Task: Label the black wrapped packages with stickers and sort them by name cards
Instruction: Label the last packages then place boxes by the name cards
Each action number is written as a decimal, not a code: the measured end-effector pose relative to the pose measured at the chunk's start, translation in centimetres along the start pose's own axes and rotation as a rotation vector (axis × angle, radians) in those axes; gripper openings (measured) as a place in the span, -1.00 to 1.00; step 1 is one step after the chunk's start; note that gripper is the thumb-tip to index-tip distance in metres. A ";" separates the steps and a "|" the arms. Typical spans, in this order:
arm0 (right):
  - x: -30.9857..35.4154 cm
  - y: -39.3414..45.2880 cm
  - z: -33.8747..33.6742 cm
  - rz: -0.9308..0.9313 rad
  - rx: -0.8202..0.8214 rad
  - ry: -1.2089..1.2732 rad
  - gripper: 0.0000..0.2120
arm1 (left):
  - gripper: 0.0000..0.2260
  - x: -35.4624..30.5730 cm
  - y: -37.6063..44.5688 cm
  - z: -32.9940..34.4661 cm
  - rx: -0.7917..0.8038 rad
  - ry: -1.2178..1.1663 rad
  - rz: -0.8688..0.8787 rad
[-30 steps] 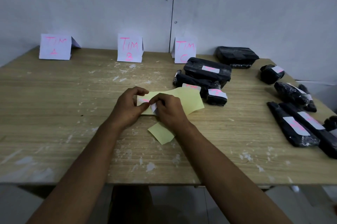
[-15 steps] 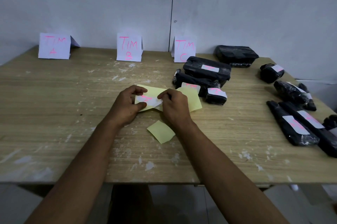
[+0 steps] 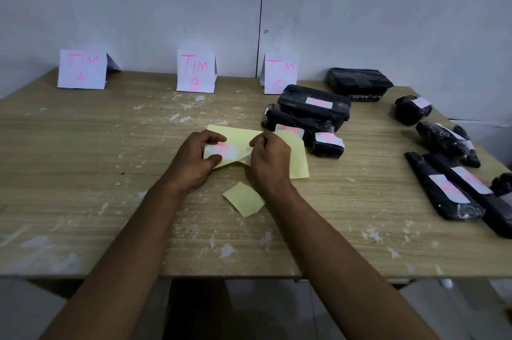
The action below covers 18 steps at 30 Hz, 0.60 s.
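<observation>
At the centre of the frame, a person's left hand [image 3: 194, 162] pinches a yellow backing sheet [image 3: 238, 140] between thumb and curled fingers, next to a white sticker [image 3: 223, 151] with pink writing. The right hand [image 3: 270, 158], fingers curled, grips the sheet's right part and pinches the sticker's right end. A small yellow scrap [image 3: 243, 199] lies on the wooden table [image 3: 83, 173] just below the hands. Three folded name cards stand along the far edge: TIM A [image 3: 81, 69] at upper left, TIM B [image 3: 196, 71] and TIM C [image 3: 279, 74]. Labelled black packages [image 3: 313, 107] cluster right of centre, below TIM C; more black packages [image 3: 443, 190] lie along the right edge.
</observation>
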State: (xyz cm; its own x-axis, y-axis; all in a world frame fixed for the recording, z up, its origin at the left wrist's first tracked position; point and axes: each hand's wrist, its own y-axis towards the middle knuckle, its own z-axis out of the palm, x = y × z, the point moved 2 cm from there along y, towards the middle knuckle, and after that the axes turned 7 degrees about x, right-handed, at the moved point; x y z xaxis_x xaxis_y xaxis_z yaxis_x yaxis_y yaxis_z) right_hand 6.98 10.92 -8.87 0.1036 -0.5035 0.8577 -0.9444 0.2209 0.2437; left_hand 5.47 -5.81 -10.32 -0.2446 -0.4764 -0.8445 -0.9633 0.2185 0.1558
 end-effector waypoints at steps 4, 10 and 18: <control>-0.2 0.1 0.1 0.019 -0.032 0.004 -0.74 | -0.66 -0.1 0.0 0.1 -0.006 0.045 0.025; -0.7 0.8 -0.3 0.065 -0.109 0.076 -0.74 | -0.65 0.0 -0.1 0.1 -0.019 0.150 0.073; 0.1 0.3 0.1 -0.148 -0.041 0.164 -0.78 | -0.81 -0.9 -0.5 0.0 -0.272 0.305 0.133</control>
State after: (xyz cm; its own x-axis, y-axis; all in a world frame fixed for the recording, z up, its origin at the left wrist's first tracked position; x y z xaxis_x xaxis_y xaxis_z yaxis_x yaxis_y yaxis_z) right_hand 6.71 10.88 -8.75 0.2931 -0.3909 0.8725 -0.9018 0.1900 0.3881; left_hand 6.17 -5.47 -9.67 -0.3508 -0.6982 -0.6241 -0.9053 0.0823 0.4168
